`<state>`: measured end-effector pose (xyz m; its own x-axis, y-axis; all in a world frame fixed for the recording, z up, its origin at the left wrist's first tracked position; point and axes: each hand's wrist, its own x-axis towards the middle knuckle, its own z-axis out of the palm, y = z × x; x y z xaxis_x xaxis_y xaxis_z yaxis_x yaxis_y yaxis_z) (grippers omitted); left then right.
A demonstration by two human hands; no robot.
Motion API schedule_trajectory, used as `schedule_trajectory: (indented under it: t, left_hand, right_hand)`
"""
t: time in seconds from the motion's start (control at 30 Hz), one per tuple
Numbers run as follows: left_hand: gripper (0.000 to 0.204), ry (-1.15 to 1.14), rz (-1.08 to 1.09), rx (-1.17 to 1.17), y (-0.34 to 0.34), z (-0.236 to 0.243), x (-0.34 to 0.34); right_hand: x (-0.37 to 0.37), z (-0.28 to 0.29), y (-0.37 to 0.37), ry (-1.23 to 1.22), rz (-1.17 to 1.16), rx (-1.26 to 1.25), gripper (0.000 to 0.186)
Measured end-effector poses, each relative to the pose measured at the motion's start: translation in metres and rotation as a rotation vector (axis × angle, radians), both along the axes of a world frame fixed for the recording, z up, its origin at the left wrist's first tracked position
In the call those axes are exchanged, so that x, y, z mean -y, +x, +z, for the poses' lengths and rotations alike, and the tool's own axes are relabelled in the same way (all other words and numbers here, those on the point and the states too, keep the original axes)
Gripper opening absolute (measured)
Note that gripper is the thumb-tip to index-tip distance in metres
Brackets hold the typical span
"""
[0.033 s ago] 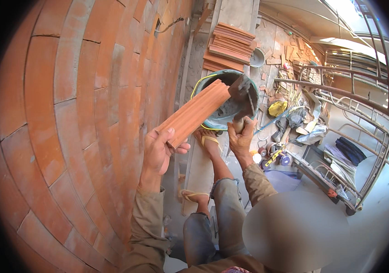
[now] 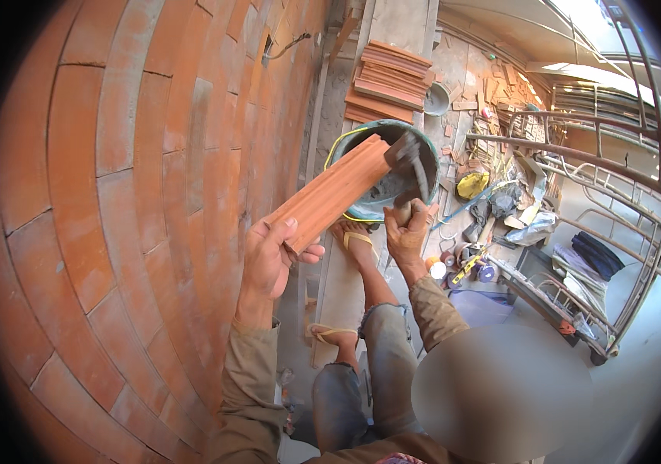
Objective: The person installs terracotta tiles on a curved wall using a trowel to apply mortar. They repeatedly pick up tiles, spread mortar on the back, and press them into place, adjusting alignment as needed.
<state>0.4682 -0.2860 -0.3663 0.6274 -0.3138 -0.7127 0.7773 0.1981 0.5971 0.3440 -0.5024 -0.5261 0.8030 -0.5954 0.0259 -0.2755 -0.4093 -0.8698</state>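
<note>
My left hand (image 2: 272, 255) grips a long ridged terracotta tile (image 2: 330, 193) by its near end, angled over a green bucket (image 2: 431, 162) with a yellow handle. Grey mortar (image 2: 387, 185) shows inside the bucket. My right hand (image 2: 410, 236) is closed on a trowel's handle; the trowel's dark blade (image 2: 401, 151) is at the tile's far end, above the bucket. Whether blade and tile touch I cannot tell exactly.
A terracotta brick wall (image 2: 129, 216) rises on the left. A plank (image 2: 396, 19) carries stacked tiles (image 2: 388, 77), beside a grey bowl (image 2: 436, 99). At right are metal scaffold frames (image 2: 593, 155) and scattered rubble, bags and tools (image 2: 477, 209). My sandalled feet rest below.
The trowel has shifted slightly left against the tile's far end. My hands and the tile are otherwise nearly where they were.
</note>
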Motion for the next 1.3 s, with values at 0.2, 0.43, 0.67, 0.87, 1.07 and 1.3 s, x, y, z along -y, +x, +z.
schedule_trajectory:
  t: [0.2,0.43,0.67,0.87,1.07,1.3]
  left_hand:
    - [0.039,0.062,-0.105,0.088,0.006,0.051,0.009]
    - [0.034,0.082,0.006,0.043,-0.002,0.033,-0.002]
    - [0.034,0.055,0.087,-0.041,-0.023,-0.004,-0.003]
    - [0.034,0.045,0.176,-0.137,-0.042,-0.030,0.004]
    - [0.033,0.071,0.156,-0.114,-0.037,-0.055,-0.011]
    - [0.033,0.105,0.123,-0.095,-0.038,-0.050,0.009]
  right_hand:
    - [-0.018,-0.032,-0.006,-0.257,0.099,0.124,0.054]
    - [0.013,-0.017,-0.029,-0.287,0.400,-0.053,0.056]
    - [0.037,0.009,-0.063,-0.247,0.558,-0.244,0.047]
    - [0.045,0.015,-0.085,-0.273,0.609,-0.356,0.040]
    - [0.043,0.050,-0.094,0.049,0.510,-0.635,0.042]
    - [-0.008,0.053,-0.049,0.170,0.310,-0.325,0.045]
